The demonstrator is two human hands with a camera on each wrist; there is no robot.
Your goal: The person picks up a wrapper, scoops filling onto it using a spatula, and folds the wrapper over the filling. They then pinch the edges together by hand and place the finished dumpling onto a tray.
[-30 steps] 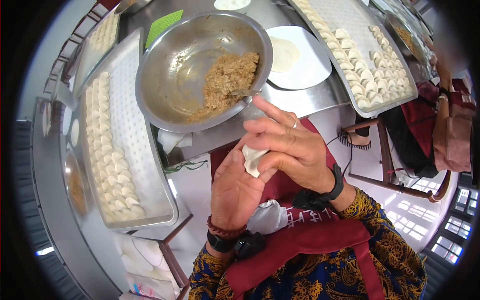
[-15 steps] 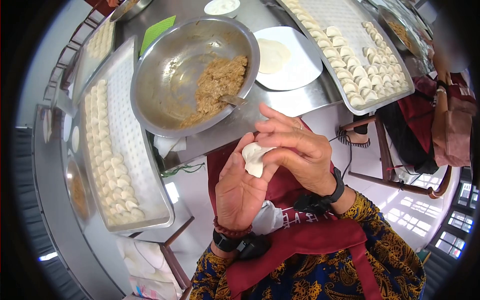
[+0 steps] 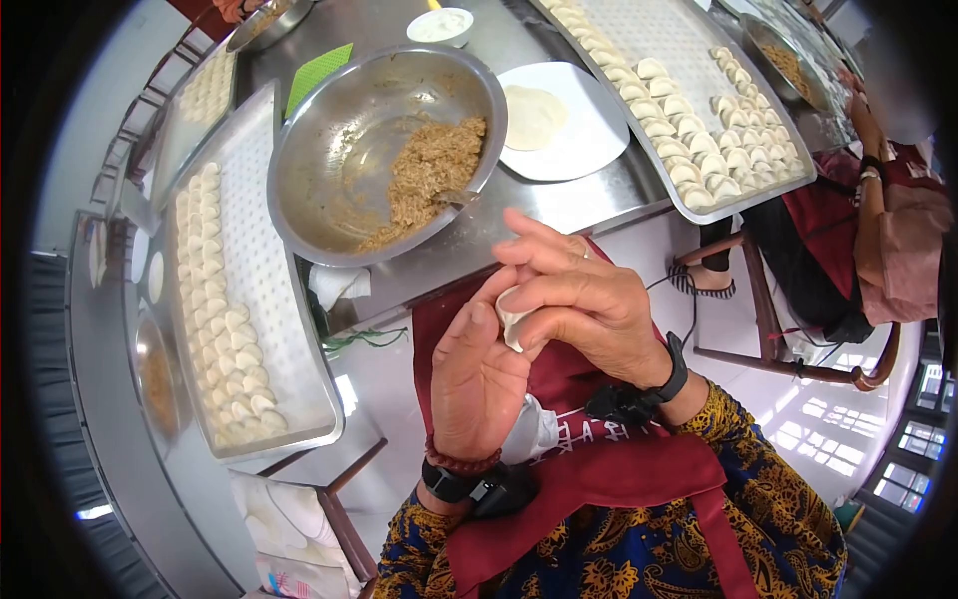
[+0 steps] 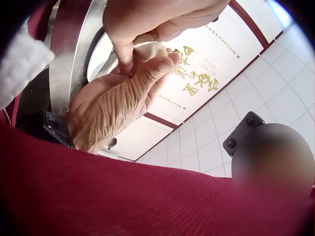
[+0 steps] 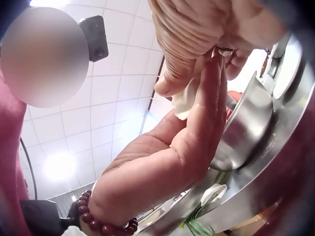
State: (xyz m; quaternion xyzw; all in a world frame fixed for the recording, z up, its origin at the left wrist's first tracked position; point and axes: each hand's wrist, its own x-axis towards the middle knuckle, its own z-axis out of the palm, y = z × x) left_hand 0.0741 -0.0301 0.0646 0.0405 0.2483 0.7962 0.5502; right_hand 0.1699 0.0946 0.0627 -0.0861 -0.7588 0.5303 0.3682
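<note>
A whitish dumpling (image 3: 511, 317) is held between both hands in front of the apron. Its lower part lies in the left hand (image 3: 477, 384), whose thumb and fingers bend around it. From the other side the right hand (image 3: 599, 304) pinches its edge with thumb and forefinger, the other fingers spread above. In the left wrist view the pale dough (image 4: 151, 50) shows above the left thumb. The right wrist view has the dumpling (image 5: 184, 103) under the right thumb; much of it is hidden by fingers.
A steel bowl (image 3: 324, 165) of brown filling (image 3: 439, 165) with a spoon (image 3: 459, 198) stands ahead. Behind it to the right is a white plate (image 3: 604, 125) bearing wrappers (image 3: 534, 118). Dumpling trays flank them, left (image 3: 274, 260) and right (image 3: 689, 60). Another person (image 3: 878, 230) sits at right.
Half a second ago more of the dough showed between the hands; now the right fingers cover more of it. The hands stay together. The bowl and plate have shifted leftward in view.
</note>
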